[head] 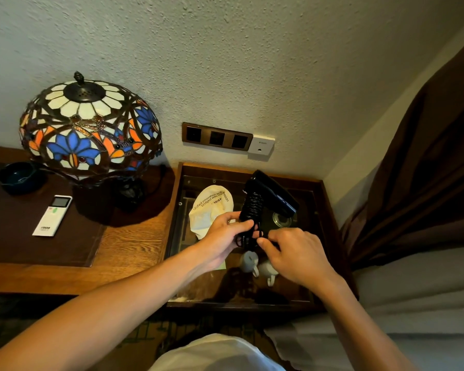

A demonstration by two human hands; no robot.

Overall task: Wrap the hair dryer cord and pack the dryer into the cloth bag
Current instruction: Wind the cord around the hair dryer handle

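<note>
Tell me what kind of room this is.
Probably a hotel bedroom. A stained-glass lamp and a remote control sit on a wooden bedside desk, white bedding lies on the right, and cups stand on the glass-topped table.

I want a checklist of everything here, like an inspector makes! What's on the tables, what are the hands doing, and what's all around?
Surface: glass-topped side table beside a wooden desk.
Job's things: black hair dryer held above the glass; cloth bag lying flat, not yet filled.
Clutter: two white cups, remote, dark bowl, stained-glass lamp.
Hands: left hand grips the wrapped handle; right hand fingers pinch the cord end.
Cables: coiled cord wound around the handle.
Surroundings: wall sockets, brown curtain, bed.
</note>
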